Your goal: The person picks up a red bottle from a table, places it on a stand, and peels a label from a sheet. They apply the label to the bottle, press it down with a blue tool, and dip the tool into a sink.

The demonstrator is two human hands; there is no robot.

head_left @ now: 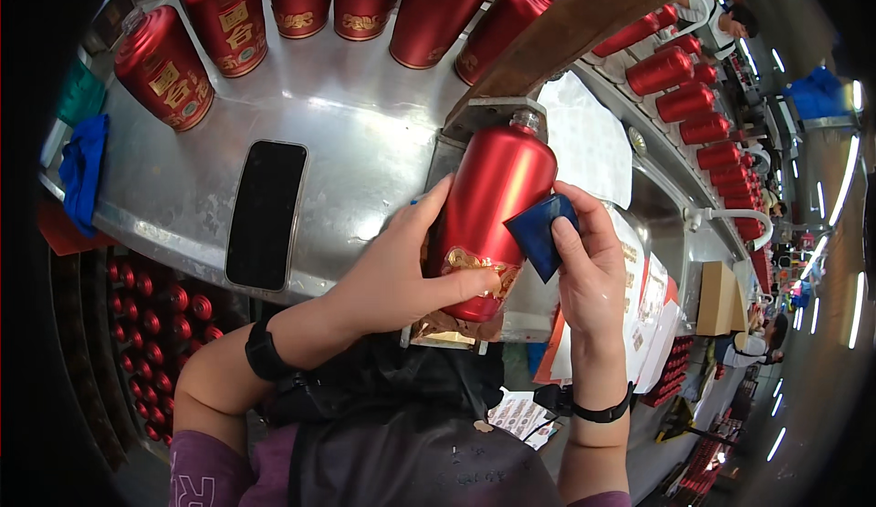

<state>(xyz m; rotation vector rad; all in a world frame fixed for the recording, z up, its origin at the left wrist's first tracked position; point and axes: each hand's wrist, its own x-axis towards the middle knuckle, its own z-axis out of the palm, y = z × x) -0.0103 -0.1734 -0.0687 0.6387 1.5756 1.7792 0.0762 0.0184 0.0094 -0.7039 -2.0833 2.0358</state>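
Observation:
A shiny red bottle (500, 188) with a clear neck lies tilted in front of me, its neck by a metal bracket and its base toward my body. My left hand (415, 265) wraps round its lower left side, the thumb lying on a gold ornamental label (470, 265). In my right hand (589, 265), a small dark-blue flat square piece (546, 233) is pinched between thumb and fingers, one corner close against the bottle's right side. Whether that corner touches the bottle I cannot tell. The bottle's underside is hidden.
On the metal table (356, 133) lies a black phone (267, 215). Several red bottles (164, 69) stand along the far side. A wooden beam (584, 23) slants above the bracket (493, 110). More bottles line a conveyor (662, 71) at right; label sheets (639, 324) lie near my right wrist.

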